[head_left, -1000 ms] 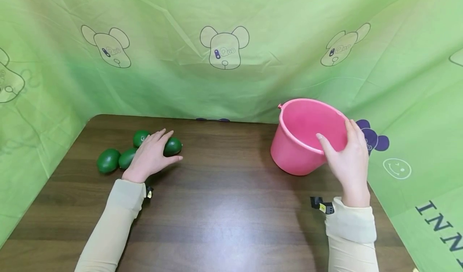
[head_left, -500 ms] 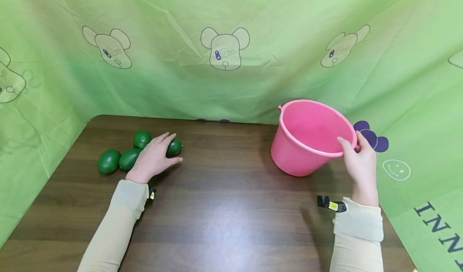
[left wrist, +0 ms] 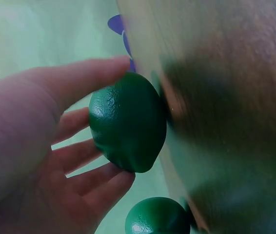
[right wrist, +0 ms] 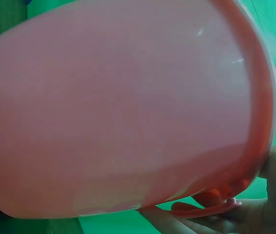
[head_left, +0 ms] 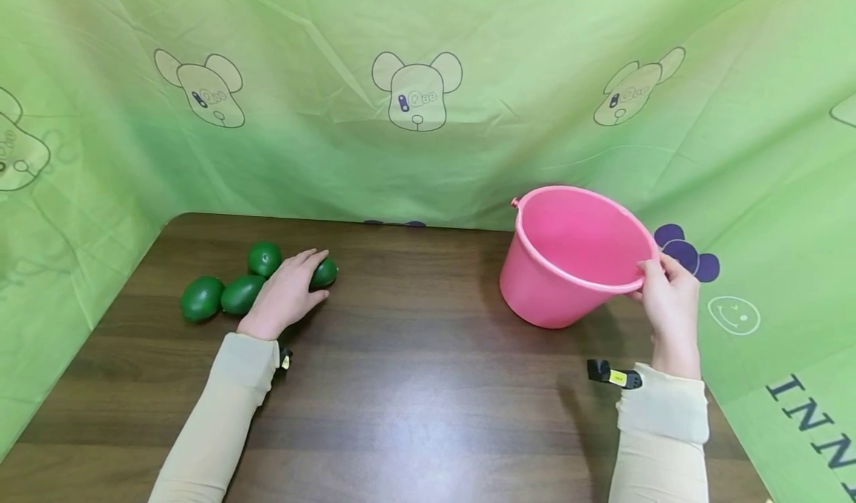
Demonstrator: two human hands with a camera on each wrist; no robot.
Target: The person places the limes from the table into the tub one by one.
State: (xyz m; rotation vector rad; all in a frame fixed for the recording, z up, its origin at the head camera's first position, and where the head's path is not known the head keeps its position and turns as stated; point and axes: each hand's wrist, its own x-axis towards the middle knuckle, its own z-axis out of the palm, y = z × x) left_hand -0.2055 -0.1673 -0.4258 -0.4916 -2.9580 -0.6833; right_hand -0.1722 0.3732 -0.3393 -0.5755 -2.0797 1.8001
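Observation:
A pink bucket (head_left: 550, 291) stands at the right side of the table, its open mouth facing up. My right hand (head_left: 674, 306) grips its right rim, thumb at the lip and fingers outside; the right wrist view shows them by the bucket's pink handle (right wrist: 206, 211). On the left, my left hand (head_left: 284, 296) is around a dark green lime (head_left: 325, 273). In the left wrist view the thumb lies over one end of this lime (left wrist: 130, 124) and the fingers curve behind it. Its underside is right at the tabletop.
Three more limes lie beside and behind the left hand: a far one (head_left: 264, 258), a middle one (head_left: 242, 295) and a leftmost one (head_left: 202, 299). Green printed cloth (head_left: 414, 169) hangs behind and at both sides of the brown wooden table (head_left: 414, 339).
My right hand has shifted rightward along the bucket's rim and taken hold of its right edge. My left thumb has drawn in closer to the lime. The other limes lie as before.

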